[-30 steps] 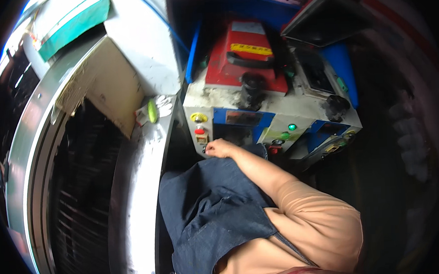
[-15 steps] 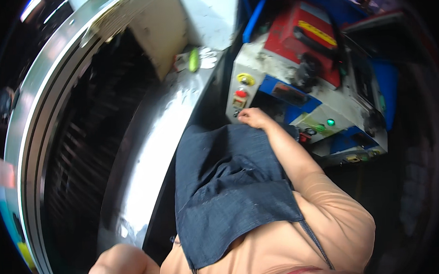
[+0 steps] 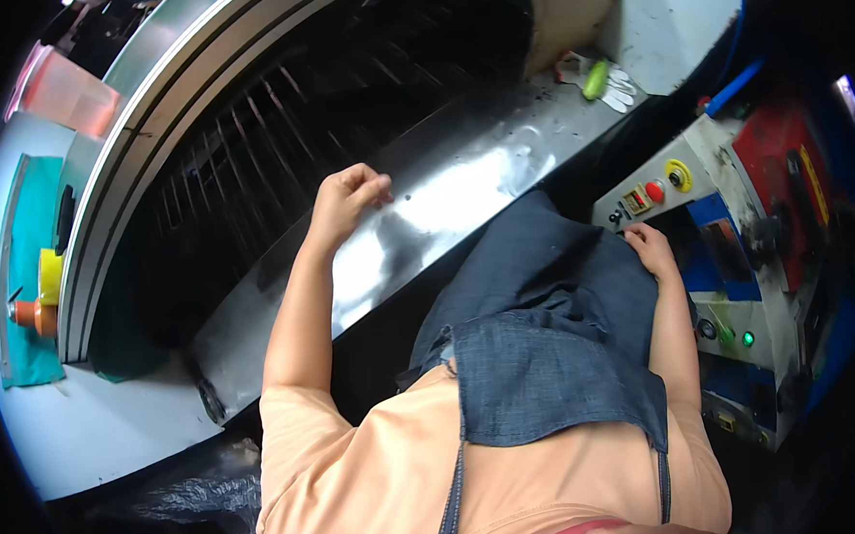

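Left hand [image 3: 349,201] now over the metal ledge [image 3: 476,182], fingers half-curled, can't tell if holding anything; half a second ago only its bent arm showed. Right hand [image 3: 651,249] still at small black switches [image 3: 615,216] on control panel [image 3: 700,156], grip unclear. Pink translucent tub [image 3: 75,97]: contents unclear.

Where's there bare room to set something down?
On the metal ledge between the left hand and the white glove, and on the white surface beside the teal sheet. Crowded: the ledge's far end, with glove and green object.
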A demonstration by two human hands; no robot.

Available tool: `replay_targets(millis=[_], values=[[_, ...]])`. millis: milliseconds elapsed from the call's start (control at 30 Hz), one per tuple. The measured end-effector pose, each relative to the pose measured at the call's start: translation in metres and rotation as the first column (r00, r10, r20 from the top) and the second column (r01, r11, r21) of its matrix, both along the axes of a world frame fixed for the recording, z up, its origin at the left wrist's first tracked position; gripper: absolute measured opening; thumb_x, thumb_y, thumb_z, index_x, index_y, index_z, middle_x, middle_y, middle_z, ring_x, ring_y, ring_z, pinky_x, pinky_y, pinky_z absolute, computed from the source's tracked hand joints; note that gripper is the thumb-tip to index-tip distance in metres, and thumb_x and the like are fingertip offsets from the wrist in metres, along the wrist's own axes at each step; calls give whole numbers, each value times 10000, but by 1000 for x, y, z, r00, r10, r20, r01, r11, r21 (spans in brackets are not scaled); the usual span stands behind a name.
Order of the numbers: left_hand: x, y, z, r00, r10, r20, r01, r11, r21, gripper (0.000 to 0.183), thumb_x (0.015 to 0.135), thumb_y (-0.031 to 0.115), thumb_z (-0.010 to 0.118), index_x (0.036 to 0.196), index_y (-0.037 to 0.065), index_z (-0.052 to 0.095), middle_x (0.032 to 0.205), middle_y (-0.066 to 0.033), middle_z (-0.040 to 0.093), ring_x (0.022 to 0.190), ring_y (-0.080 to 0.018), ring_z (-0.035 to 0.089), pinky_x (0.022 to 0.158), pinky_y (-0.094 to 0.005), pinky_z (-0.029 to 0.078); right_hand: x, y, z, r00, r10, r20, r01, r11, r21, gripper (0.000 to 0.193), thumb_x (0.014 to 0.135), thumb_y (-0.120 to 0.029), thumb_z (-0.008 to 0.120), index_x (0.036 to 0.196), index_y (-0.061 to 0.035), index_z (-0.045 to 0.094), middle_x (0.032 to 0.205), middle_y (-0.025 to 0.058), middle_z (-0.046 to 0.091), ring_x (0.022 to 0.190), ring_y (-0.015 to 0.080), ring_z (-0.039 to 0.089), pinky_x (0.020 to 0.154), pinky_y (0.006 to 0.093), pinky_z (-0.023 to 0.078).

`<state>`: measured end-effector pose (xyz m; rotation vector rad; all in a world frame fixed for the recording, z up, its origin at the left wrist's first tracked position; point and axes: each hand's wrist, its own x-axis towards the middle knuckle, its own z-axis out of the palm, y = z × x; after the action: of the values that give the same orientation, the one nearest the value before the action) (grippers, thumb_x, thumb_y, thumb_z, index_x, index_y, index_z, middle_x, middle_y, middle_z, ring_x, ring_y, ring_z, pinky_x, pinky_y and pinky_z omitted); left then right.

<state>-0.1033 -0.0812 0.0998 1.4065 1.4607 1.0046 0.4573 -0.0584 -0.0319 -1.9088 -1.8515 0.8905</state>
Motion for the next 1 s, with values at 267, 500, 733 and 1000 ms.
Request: replay_targets(millis=[267, 500, 733, 1000], values=[[-9, 53, -42, 727, 170, -665, -28, 975, 219, 227, 888, 231, 652, 960, 19, 611, 937, -195, 628, 926, -392, 600, 815, -462, 482, 17, -17, -13, 997, -78, -12, 78, 997, 10, 250, 909, -252, 668, 1062, -58, 708, 847, 117, 704, 775, 197, 667, 747, 333, 521], [24, 44, -120, 616, 225, -755, 185, 890, 416, 239, 910, 243, 618, 876, 6, 614, 921, -214, 609, 916, -415, 544, 870, -504, 417, -10, -4, 0, 999, -33, 34, 34, 999, -14, 261, 898, -247, 675, 1065, -47, 692, 965, 144, 727, 911, 251, 707, 812, 366, 543], [29, 49, -106, 695, 161, -701, 195, 896, 399, 236, 916, 185, 627, 796, -3, 550, 818, -191, 555, 813, -389, 522, 768, -477, 410, -35, -28, 71, 797, -111, -594, 236, 962, 137, 206, 950, -118, 600, 1113, -16, 672, 917, 77, 726, 843, 112, 686, 759, 281, 551], [31, 51, -108, 660, 184, -728, 201, 891, 407, 232, 900, 158, 637, 757, -4, 550, 753, -196, 545, 749, -384, 531, 704, -476, 415, 10, -87, 146, 891, -79, -448, 317, 813, 488, 179, 952, -86, 611, 1100, -5, 672, 925, 77, 724, 824, 111, 694, 738, 258, 558]])
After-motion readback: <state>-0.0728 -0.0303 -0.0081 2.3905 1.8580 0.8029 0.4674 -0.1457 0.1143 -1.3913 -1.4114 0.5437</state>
